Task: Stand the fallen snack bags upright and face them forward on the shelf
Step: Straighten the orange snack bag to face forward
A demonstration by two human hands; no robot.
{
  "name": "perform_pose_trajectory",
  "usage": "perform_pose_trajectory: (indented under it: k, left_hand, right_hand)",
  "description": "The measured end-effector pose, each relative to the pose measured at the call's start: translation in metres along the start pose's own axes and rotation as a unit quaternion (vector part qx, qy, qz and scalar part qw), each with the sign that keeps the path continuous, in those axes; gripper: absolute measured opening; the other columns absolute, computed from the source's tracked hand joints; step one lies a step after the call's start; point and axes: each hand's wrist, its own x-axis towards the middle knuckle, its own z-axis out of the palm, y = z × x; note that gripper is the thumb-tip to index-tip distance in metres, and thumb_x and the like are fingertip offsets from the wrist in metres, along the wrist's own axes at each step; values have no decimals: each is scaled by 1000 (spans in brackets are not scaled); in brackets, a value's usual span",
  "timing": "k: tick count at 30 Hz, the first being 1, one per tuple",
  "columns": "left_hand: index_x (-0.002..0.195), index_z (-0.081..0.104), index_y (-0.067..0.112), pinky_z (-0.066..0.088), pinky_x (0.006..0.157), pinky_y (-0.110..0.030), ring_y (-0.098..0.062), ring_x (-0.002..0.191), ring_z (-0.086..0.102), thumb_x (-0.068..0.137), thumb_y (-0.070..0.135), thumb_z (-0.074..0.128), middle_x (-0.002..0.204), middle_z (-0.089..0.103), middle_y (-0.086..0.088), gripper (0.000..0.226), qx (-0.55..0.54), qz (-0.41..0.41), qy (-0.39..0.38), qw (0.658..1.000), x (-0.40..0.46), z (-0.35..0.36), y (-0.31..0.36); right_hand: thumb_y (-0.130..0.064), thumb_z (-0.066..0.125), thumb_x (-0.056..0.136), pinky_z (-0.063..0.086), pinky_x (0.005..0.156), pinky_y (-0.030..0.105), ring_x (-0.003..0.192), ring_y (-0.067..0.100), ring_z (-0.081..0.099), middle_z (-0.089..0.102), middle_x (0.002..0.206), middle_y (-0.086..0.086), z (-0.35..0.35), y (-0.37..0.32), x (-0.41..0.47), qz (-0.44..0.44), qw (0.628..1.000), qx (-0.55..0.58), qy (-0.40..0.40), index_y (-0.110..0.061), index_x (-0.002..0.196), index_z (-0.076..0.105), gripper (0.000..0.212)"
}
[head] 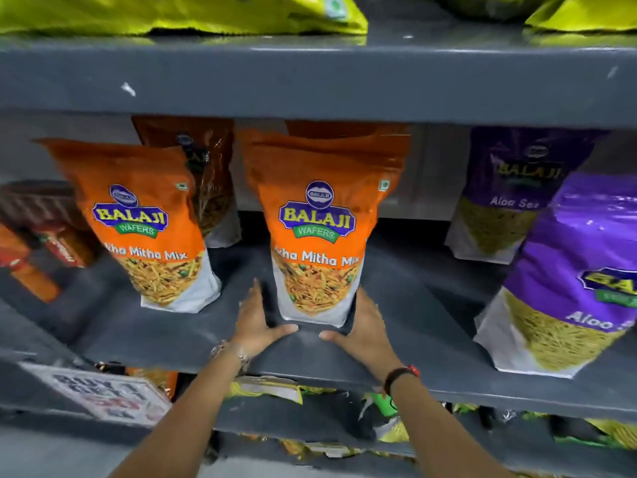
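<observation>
An orange Balaji Khatta Mitha Mix bag (319,229) stands upright, label forward, in the middle of the grey shelf (344,367). My left hand (256,320) lies flat against its lower left side and my right hand (367,324) against its lower right side, thumbs pointing toward each other below the bag's base. A second orange bag (138,222) of the same kind stands upright to the left, leaning slightly. Two purple Aloo Sev bags stand on the right, one at the back (510,194) and one at the front (572,270).
A brown bag (206,174) stands behind the left orange bag. Red and orange packets (41,243) lie at the far left. Yellow-green bags (172,15) rest on the shelf above. More packets (389,415) fill the shelf below, beside a printed sign (103,395).
</observation>
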Motion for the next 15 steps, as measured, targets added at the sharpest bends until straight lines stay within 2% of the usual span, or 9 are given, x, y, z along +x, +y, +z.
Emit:
perform_pose_trajectory:
  k: [2, 4, 8, 12, 15]
  left_hand:
    - [136, 18, 9, 12, 114, -50, -29, 136, 24, 64, 38, 75, 147, 30, -12, 96, -6, 30, -36, 999, 9, 4, 5]
    - [128, 34, 13, 19, 111, -52, -30, 127, 38, 56, 45, 69, 135, 47, -11, 86, -19, 31, -22, 999, 11, 6, 9]
    - [120, 40, 14, 14, 113, -52, -32, 122, 41, 61, 35, 77, 128, 53, -10, 73, 7, 27, 14, 1000, 4, 16, 7]
    - [110, 44, 11, 24, 108, -56, -33, 114, 44, 57, 34, 80, 117, 58, -11, 68, 27, 48, 15, 998, -15, 22, 12]
    - [109, 44, 9, 32, 100, -59, -33, 108, 44, 54, 34, 82, 114, 58, -11, 71, 41, 71, 15, 997, -23, 23, 12]
  right_hand:
    - [-29, 82, 61, 40, 99, 45, 116, 28, 50, 56, 123, 11, 0, -2, 3, 0, 1000, -11, 11, -13, 121, 44, 72]
    - [-27, 79, 65, 39, 97, 43, 113, 28, 50, 58, 121, 11, 1, -4, 3, 5, 1000, -20, 16, -14, 119, 46, 64]
    - [-22, 77, 67, 39, 97, 40, 116, 29, 49, 56, 126, 10, -2, 1, -6, 23, 999, -22, 25, -16, 121, 45, 64]
    - [-25, 77, 67, 36, 88, 29, 116, 26, 48, 55, 126, 6, -8, 11, -29, 39, 998, -37, 43, -22, 121, 44, 64]
    - [-30, 80, 62, 38, 90, 30, 116, 23, 48, 54, 126, 3, -11, 12, -37, 36, 998, -39, 37, -25, 121, 42, 70]
